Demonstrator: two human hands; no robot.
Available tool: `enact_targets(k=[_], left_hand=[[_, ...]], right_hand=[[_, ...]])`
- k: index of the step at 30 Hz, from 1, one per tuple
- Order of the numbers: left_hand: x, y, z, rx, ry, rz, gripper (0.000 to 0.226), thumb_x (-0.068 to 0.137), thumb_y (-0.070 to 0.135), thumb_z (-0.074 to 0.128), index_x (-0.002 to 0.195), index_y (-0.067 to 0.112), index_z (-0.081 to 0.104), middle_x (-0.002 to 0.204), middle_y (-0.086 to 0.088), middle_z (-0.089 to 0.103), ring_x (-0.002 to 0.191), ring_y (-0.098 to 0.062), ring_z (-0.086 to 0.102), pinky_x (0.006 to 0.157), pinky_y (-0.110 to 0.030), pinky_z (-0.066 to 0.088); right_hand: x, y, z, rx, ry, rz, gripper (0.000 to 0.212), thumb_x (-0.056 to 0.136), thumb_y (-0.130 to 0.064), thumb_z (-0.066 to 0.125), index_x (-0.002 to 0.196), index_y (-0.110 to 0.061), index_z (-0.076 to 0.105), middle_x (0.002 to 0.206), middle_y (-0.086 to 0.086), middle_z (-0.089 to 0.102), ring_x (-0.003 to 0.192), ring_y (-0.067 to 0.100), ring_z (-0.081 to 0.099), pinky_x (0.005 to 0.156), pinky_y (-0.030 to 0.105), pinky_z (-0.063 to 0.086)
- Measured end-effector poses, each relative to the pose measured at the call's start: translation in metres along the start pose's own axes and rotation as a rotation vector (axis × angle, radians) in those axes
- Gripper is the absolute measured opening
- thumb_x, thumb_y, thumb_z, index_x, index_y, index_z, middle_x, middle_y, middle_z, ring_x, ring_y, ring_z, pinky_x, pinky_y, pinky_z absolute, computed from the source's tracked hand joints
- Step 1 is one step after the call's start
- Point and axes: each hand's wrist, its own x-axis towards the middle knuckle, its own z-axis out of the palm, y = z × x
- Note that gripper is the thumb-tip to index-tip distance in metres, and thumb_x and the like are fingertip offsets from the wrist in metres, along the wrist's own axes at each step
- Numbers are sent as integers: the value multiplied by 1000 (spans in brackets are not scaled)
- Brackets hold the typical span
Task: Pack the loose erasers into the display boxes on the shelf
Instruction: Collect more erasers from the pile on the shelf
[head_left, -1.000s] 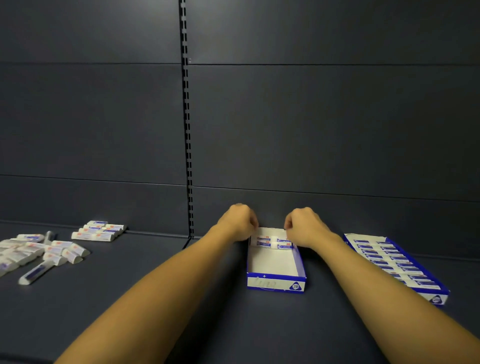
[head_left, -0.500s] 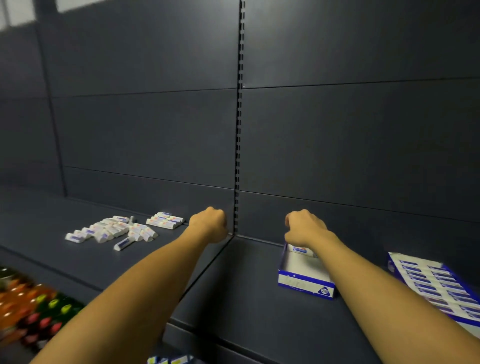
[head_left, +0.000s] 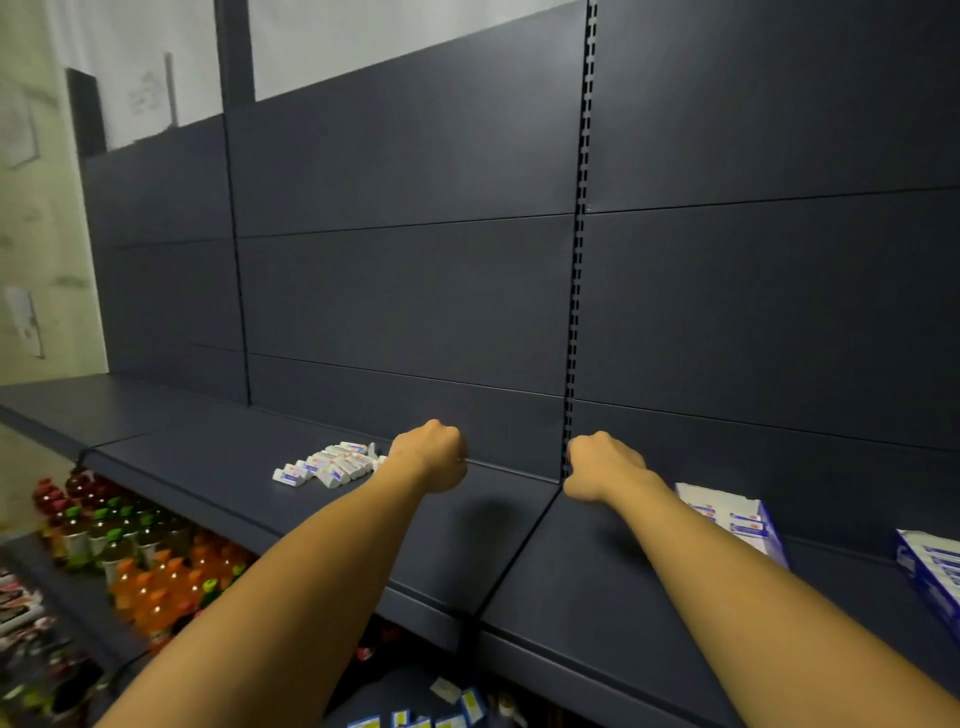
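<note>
Loose erasers (head_left: 327, 464) heaped left of shelf upright (head_left: 574, 364); open display box (head_left: 737, 519) right of it; left hand (head_left: 431, 460), right hand (head_left: 602, 467) fisted, apparently empty; erasers likely light, firm, sleeve-wrapped; pinch long sides.

Since a second ago the view has swung left, so the blue-and-white cardboard display box (head_left: 748, 522) now sits at the right behind the right forearm. Both hands have left that box: the left hand (head_left: 430, 457), fingers curled, has travelled toward the heap of loose white erasers (head_left: 327, 464) and now hovers just beside it, while the right hand (head_left: 602, 467), also curled, has drawn away from the box to the shelf's back-panel seam.
</note>
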Motion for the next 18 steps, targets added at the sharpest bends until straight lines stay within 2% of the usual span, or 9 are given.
enact_targets(k=[5,11,15,18], left_hand=[[-17,-45,-10,-4,-14,14,30,95,30,56,119,20,69,123,-9,64,106,-33,64,88,-42,55],[-34,-96,-14,-16,-5,41,29,95,25,58,122,19,69,120,-6,67,102,-28,66,82,-38,56],[-41,-123,-8,-29,-17,36,28,95,22,58,121,17,70,119,-7,68,100,-27,66,78,-35,54],[-42,-136,0,-48,-26,45,29,97,24,58,122,15,68,120,-7,67,102,-27,66,79,-34,53]], right_hand=[[-11,-54,-1,-4,-21,7,13,84,-8,51,95,-12,57,86,3,53,69,18,50,55,29,39],[-20,-109,4,-2,-29,23,21,85,-8,50,103,-11,61,88,3,53,71,18,52,58,30,42],[-25,-136,10,-19,-25,23,19,85,-10,52,102,-12,59,91,3,53,80,23,56,63,31,43],[-25,-150,13,-70,-24,13,18,86,-11,53,102,-13,60,92,3,54,79,22,56,60,30,42]])
